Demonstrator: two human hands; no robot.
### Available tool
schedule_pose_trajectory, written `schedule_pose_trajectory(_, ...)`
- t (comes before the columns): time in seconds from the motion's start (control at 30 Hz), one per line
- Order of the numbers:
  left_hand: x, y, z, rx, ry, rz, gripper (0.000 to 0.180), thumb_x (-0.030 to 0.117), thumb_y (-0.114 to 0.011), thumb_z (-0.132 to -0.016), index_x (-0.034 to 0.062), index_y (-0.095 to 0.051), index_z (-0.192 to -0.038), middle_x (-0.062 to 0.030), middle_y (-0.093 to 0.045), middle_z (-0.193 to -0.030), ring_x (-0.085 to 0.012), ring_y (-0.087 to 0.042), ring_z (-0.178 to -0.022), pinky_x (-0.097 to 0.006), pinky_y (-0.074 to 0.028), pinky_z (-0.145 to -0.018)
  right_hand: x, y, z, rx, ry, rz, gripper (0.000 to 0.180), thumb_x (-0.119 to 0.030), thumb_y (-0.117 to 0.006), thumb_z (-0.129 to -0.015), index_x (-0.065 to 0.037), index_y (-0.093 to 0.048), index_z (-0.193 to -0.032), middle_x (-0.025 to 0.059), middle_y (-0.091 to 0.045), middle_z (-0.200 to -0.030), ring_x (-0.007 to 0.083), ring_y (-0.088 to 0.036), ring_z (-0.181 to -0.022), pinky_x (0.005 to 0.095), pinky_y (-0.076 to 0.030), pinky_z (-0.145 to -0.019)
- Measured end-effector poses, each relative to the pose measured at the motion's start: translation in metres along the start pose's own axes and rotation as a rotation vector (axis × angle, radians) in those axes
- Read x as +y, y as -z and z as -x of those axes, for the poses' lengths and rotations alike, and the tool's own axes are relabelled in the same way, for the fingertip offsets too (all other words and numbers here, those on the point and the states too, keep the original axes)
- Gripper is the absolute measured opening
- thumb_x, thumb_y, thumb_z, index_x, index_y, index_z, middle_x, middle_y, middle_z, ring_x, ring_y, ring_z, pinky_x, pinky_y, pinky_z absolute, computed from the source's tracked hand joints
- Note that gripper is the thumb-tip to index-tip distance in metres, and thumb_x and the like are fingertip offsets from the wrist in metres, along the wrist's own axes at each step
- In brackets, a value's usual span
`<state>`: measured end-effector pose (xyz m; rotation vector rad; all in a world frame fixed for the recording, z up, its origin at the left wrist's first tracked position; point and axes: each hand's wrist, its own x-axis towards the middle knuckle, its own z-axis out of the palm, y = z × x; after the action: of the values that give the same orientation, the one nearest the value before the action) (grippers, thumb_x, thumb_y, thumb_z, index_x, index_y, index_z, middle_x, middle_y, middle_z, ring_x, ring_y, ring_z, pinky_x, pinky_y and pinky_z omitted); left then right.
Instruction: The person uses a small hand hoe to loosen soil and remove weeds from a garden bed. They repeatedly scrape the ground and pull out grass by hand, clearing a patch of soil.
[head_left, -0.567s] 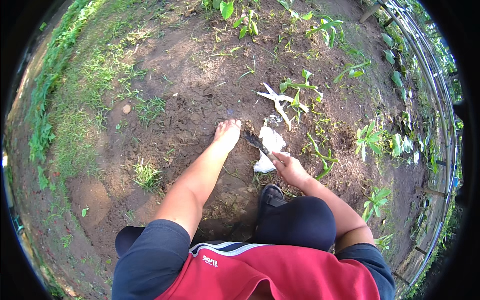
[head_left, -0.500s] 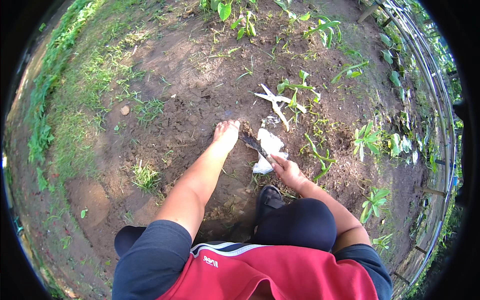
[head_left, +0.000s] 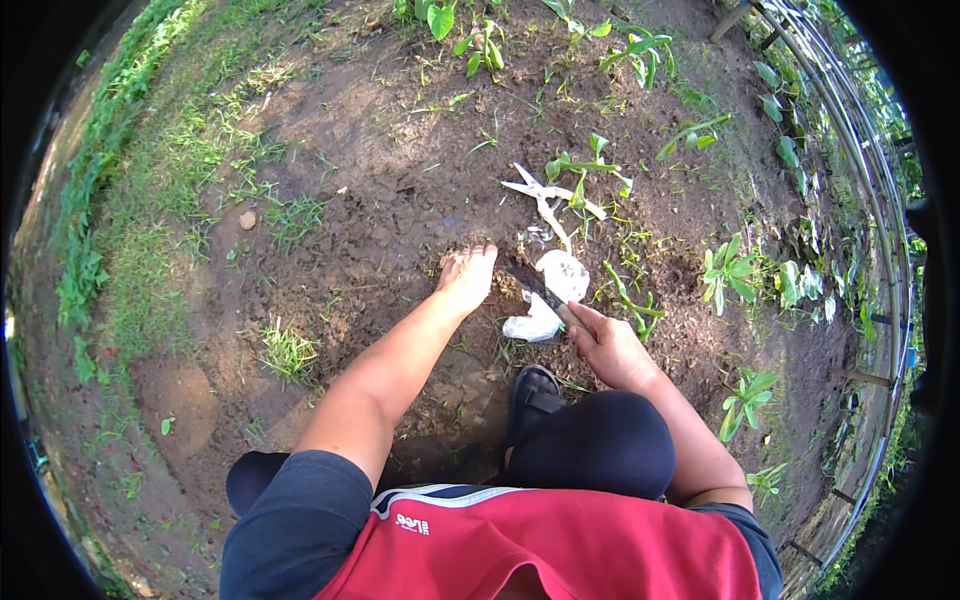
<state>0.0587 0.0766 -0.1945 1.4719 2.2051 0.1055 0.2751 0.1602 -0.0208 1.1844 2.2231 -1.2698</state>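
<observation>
My left hand (head_left: 468,276) lies on the brown soil, fingers stretched out and pressed against loose dirt; it grips nothing that shows. To its right, my right hand (head_left: 612,348) is closed round the handle of a hand trowel (head_left: 568,314). The trowel's dark blade slants up and left toward the soil beside my left fingertips, and its tip is hard to make out against the dirt. A crumpled white plastic bag (head_left: 563,274) lies under and around the blade. Just beyond the bag, pale-handled shears (head_left: 548,200) rest spread apart on the ground.
Cut green stems (head_left: 634,303) lie right of the bag. Leafy young plants (head_left: 728,272) grow along the right and far side, before a curved pole fence (head_left: 868,180). Grass (head_left: 200,165) covers the left. My sandalled foot (head_left: 535,398) stands close below the bag.
My left hand has shifted slightly right, its fingers now flatter on the soil. My right hand and the trowel have moved a little right, and the bag's shape around the blade has changed.
</observation>
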Motion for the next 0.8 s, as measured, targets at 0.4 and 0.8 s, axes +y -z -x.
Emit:
schedule_pose_trajectory(0.4,0.000,0.000,-0.055,0.004,0.001,-0.180,0.023,0.013,-0.041,-0.089,0.0058,-0.051,-0.108,-0.0153,-0.061,-0.103,-0.0287,-0.062,-0.097,-0.041,-0.048,-0.084,0.019,-0.027,-0.071,0.004,0.080,0.011,0.040,-0.022,-0.052,-0.090,-0.004,-0.051,-0.126,0.0245,-0.058,-0.114,0.0360,-0.056,-0.109,0.0381,-0.042,-0.097)
schedule_pose_trajectory(0.8,-0.008,0.024,-0.036,0.043,0.355,0.344,0.026,0.016,-0.034,-0.092,0.0008,-0.050,-0.106,-0.0232,-0.059,-0.108,-0.0395,-0.056,-0.104,-0.046,-0.044,-0.089,0.058,-0.056,-0.069,0.125,0.143,0.013,0.040,-0.025,-0.055,-0.091,-0.019,-0.052,-0.130,0.0074,-0.062,-0.080,0.0176,-0.060,-0.069,0.0310,-0.050,-0.068)
